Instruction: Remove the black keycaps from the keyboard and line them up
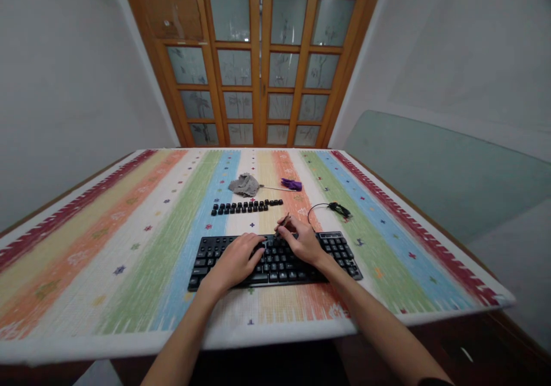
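Observation:
A black keyboard [275, 276] lies near the front edge of the table, with some keys out of their places near the upper middle. My left hand [239, 258] rests on its left half, fingers stretched over the upper rows and thumb apart. Over the middle of the upper edge, my right hand [301, 241] pinches a small, thin dark thing [282, 223] between thumb and fingers; its kind is too small to tell. Beyond the keyboard, loose black keycaps [245, 207] stand in two rough rows. The keyboard's black cable [340, 209] is bundled at the right.
Behind the keycaps lie a crumpled grey cloth [245, 185], a thin rod [275, 188] and a crumpled purple thing [291, 184]. A striped cloth [142, 259] covers the table. Wooden glazed doors [260, 58] stand at the far end, with walls on both sides.

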Demonstrator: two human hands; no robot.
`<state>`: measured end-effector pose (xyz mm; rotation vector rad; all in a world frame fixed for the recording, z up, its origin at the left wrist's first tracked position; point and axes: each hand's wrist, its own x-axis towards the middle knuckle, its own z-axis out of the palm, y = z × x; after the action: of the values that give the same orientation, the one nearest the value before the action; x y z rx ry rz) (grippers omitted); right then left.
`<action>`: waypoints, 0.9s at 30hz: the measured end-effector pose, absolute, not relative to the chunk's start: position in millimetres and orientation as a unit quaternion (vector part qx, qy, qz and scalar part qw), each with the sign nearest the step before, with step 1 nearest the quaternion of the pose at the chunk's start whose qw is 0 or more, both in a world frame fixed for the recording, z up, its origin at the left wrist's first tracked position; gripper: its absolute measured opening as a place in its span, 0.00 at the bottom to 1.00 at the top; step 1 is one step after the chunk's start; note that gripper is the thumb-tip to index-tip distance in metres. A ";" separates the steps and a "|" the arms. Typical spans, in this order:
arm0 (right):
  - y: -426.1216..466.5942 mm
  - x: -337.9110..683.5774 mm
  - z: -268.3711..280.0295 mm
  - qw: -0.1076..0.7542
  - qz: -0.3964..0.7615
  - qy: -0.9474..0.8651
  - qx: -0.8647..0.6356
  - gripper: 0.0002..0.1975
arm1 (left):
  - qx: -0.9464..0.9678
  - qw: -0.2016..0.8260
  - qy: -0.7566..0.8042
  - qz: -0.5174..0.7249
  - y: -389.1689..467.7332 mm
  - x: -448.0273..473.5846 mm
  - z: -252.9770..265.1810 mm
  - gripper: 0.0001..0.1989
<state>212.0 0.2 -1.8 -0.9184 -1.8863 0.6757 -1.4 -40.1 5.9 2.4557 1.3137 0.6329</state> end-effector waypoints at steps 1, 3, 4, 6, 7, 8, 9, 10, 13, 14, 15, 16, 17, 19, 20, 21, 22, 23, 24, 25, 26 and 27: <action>-0.2 211.7 -1.4 0.452 0.280 -0.762 -0.371 0.07 | 0.847 0.144 0.460 0.224 -40.2 -1.0 1.5 0.12; -1.2 211.2 -0.3 0.452 0.285 -0.760 -0.370 0.07 | 0.840 0.144 0.469 0.231 -39.7 -0.7 -4.4 0.13; -1.8 211.1 0.2 0.452 0.283 -0.761 -0.370 0.07 | 0.837 0.143 0.474 0.232 -39.5 -0.6 -5.9 0.12; -2.8 211.1 0.8 0.450 0.271 -0.767 -0.369 0.07 | 0.833 0.139 0.482 0.233 -40.0 0.2 -6.7 0.12; -3.3 210.9 0.7 0.450 0.265 -0.770 -0.368 0.06 | 0.831 0.135 0.486 0.234 -40.7 0.8 -6.5 0.12; -3.7 210.7 0.1 0.449 0.261 -0.772 -0.366 0.06 | 0.831 0.131 0.488 0.234 -41.6 1.5 -6.2 0.13; -4.1 210.3 -0.7 0.450 0.258 -0.773 -0.364 0.05 | 0.831 0.126 0.489 0.234 -42.6 2.2 -6.0 0.13; -4.5 209.6 -1.7 0.451 0.257 -0.774 -0.364 0.05 | 0.832 0.122 0.489 0.234 -43.5 2.8 -5.9 0.13; -6.3 206.7 -4.2 0.450 0.243 -0.778 -0.365 0.04 | 0.834 0.119 0.483 0.237 -45.7 3.3 -6.9 0.15; -7.0 205.6 -4.6 0.450 0.238 -0.780 -0.365 0.04 | 0.834 0.119 0.482 0.241 -46.0 3.1 -7.5 0.15; -7.8 204.5 -4.5 0.451 0.235 -0.780 -0.365 0.03 | 0.834 0.120 0.480 0.244 -46.1 2.8 -8.1 0.15; -8.6 203.6 -4.2 0.452 0.232 -0.780 -0.364 0.03 | 0.834 0.120 0.480 0.246 -46.1 2.4 -8.6 0.15; -9.4 202.8 -3.7 0.455 0.231 -0.779 -0.365 0.03 | 0.833 0.121 0.479 0.247 -45.9 2.0 -9.1 0.15; -10.6 201.6 -2.3 0.456 0.227 -0.778 -0.367 0.03 | 0.832 0.123 0.481 0.248 -45.2 1.5 -9.7 0.14; -11.0 201.2 -1.6 0.455 0.224 -0.779 -0.368 0.03 | 0.831 0.125 0.482 0.247 -44.9 1.4 -9.9 0.14; -11.2 201.0 -1.0 0.454 0.222 -0.780 -0.369 0.03 | 0.830 0.126 0.483 0.247 -44.7 1.3 -9.9 0.14; -11.3 200.9 -0.6 0.453 0.220 -0.781 -0.369 0.03 | 0.830 0.126 0.484 0.248 -44.6 1.4 -10.0 0.14; -11.3 200.8 -0.2 0.452 0.219 -0.782 -0.369 0.03 | 0.830 0.125 0.483 0.249 -44.7 1.5 -9.9 0.14; -11.2 200.9 0.0 0.451 0.219 -0.783 -0.369 0.03 | 0.830 0.125 0.482 0.251 -45.0 1.6 -9.9 0.14; -11.0 201.0 0.2 0.450 0.220 -0.782 -0.370 0.02 | 0.831 0.124 0.481 0.252 -45.4 1.7 -9.9 0.14; -10.9 201.2 0.3 0.450 0.220 -0.782 -0.370 0.02 | 0.831 0.124 0.480 0.252 -45.8 1.8 -10.0 0.14; -10.7 201.3 0.3 0.450 0.220 -0.782 -0.371 0.02 | 0.832 0.124 0.479 0.251 -46.3 1.8 -10.1 0.13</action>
<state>201.3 -10.7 0.3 -0.9176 -1.9338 0.5439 1.8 -46.3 -10.1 2.4264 1.3958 0.7322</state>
